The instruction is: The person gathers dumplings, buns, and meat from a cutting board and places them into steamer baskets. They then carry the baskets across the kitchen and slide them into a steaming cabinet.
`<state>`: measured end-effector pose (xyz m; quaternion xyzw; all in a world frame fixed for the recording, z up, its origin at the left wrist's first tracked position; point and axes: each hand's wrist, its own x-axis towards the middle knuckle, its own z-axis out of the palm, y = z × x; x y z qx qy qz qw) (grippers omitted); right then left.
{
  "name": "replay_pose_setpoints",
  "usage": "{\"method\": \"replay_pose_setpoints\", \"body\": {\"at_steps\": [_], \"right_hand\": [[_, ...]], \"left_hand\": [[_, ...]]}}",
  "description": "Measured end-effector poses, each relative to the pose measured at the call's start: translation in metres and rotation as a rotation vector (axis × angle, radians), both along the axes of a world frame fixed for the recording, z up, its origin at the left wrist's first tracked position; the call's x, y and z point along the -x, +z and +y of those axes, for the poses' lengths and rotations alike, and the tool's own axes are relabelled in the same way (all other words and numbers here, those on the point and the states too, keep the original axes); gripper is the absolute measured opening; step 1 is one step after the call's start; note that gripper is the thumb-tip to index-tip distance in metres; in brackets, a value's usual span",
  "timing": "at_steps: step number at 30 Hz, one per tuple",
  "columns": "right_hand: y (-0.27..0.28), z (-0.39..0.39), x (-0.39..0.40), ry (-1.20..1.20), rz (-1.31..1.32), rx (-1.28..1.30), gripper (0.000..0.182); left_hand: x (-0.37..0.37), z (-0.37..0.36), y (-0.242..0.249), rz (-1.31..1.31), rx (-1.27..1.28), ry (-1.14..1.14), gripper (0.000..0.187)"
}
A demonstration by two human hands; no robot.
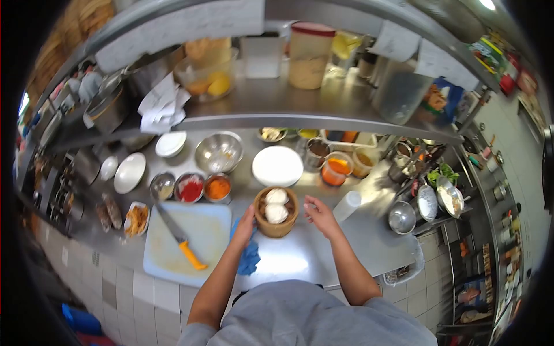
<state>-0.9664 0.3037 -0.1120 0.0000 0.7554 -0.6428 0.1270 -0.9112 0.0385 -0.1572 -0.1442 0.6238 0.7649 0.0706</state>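
Steel ran everywhere in that kitchen: a long counter (323,254) under a shelf (277,106), both crowded, with the person standing square to the middle of it.

The left hand (245,226) lay against the near-left side of a small bamboo steamer basket (276,212), fingers curved round its wall, seemingly to keep it from sliding. The right hand (320,214) hung just beside the basket's right rim, fingers loosely spread and holding nothing, not quite touching as far as I could tell. Inside the basket sat two pale round buns (276,205), one behind the other, nearly touching.

A blue cloth (249,256) lay crumpled under the left forearm, near enough for wiping. Left of it was a white cutting board (184,242) with an orange-handled knife (180,237) lying slantwise across it, blade pointing away from the person. Behind the board stood small metal cups of red sauce (190,188) and orange powder (218,187), within easy reach. A white plate (277,166) sat upside down directly behind the basket, and a metal mixing bowl (219,153) to its left. An orange-filled tub (337,170) stood further right, and a white squeeze bottle (347,206) lay tilted just past the right hand.
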Motion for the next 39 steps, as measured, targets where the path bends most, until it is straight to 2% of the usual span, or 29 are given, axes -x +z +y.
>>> {"method": "replay_pose_setpoints", "body": {"at_steps": [2,8,10,12,14,16,19,22,25,28,31,33,35,37,39], "right_hand": [[0.051,0.012,-0.003,-0.027,0.211,0.184,0.030],[0.288,0.012,0.013,-0.157,0.695,0.852,0.037],[0.328,0.008,0.040,-0.186,0.643,1.033,0.036],[0.353,0.011,0.080,-0.166,0.630,1.105,0.034],[0.358,0.006,0.096,-0.126,0.599,1.186,0.032],[0.359,-0.010,0.093,-0.187,0.711,1.170,0.031],[0.338,-0.071,0.057,-0.102,0.681,1.087,0.029],[0.322,-0.136,0.042,-0.036,0.542,1.129,0.034],[0.340,-0.170,0.051,-0.046,0.508,1.206,0.032],[0.367,-0.180,0.060,-0.009,0.642,1.208,0.034],[0.368,-0.162,0.063,0.024,0.655,1.131,0.036],[0.350,-0.131,0.059,-0.053,0.652,1.069,0.042],[0.335,-0.094,0.041,-0.383,0.760,1.030,0.038],[0.323,-0.039,0.041,-0.612,0.913,0.879,0.039],[0.332,0.014,0.043,-0.693,0.915,0.922,0.038]], "left_hand": [[-0.002,-0.007,-0.016,0.029,0.019,0.014,0.073],[-0.026,-0.013,-0.033,0.036,0.119,0.089,0.068],[-0.036,-0.010,-0.034,0.035,0.134,0.109,0.067],[-0.047,-0.012,-0.039,0.038,0.084,0.098,0.064],[-0.057,-0.016,-0.045,0.027,0.069,0.126,0.062],[-0.070,-0.017,-0.037,0.012,0.045,0.160,0.058],[-0.081,-0.027,-0.032,0.045,0.027,0.204,0.056],[-0.089,-0.038,-0.027,0.060,0.047,0.210,0.056],[-0.095,-0.047,-0.021,0.088,0.064,0.215,0.054],[-0.099,-0.053,-0.023,0.102,0.068,0.216,0.054],[-0.103,-0.057,-0.031,0.109,0.088,0.191,0.054],[-0.103,-0.059,-0.035,0.129,0.108,0.154,0.054],[-0.105,-0.062,-0.034,0.116,0.057,0.193,0.055],[-0.105,-0.065,-0.032,0.118,0.042,0.164,0.056],[-0.105,-0.066,-0.030,0.105,0.027,0.178,0.051]]}}
